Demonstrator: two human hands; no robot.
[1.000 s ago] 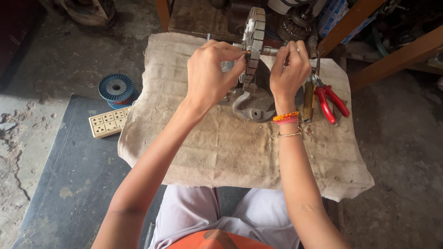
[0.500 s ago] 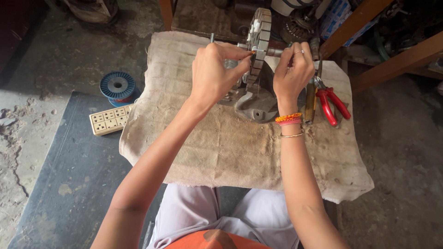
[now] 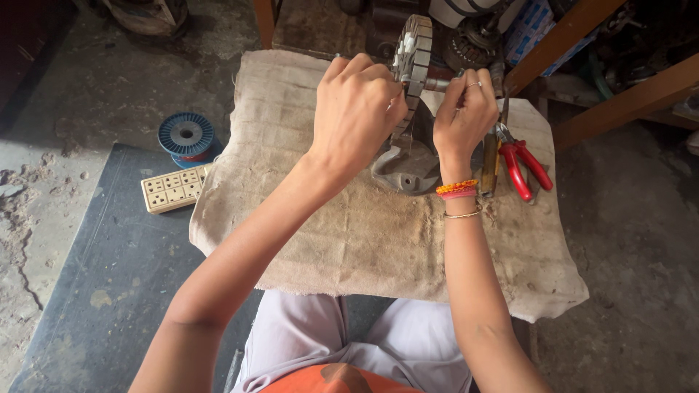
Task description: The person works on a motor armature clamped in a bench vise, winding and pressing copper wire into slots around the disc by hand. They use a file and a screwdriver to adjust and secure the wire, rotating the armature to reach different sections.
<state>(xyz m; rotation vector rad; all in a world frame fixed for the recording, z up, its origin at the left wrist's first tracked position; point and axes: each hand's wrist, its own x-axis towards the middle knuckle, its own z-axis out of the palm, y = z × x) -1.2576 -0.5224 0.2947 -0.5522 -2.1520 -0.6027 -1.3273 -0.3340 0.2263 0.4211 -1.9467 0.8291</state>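
My left hand (image 3: 357, 109) pinches the rim of the round, grey, slotted metal wheel (image 3: 411, 62), which stands upright on its grey metal stand (image 3: 404, 164). My right hand (image 3: 462, 116) is curled tight beside its shaft. Both sit on worn tan cloth (image 3: 349, 233). Red-handled pliers (image 3: 520, 164) lie just right.

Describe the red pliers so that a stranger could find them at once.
Start at the cloth spread over the low table. Go to its far right side, just beyond the right hand. The pliers lie there; only they have bright red handles.
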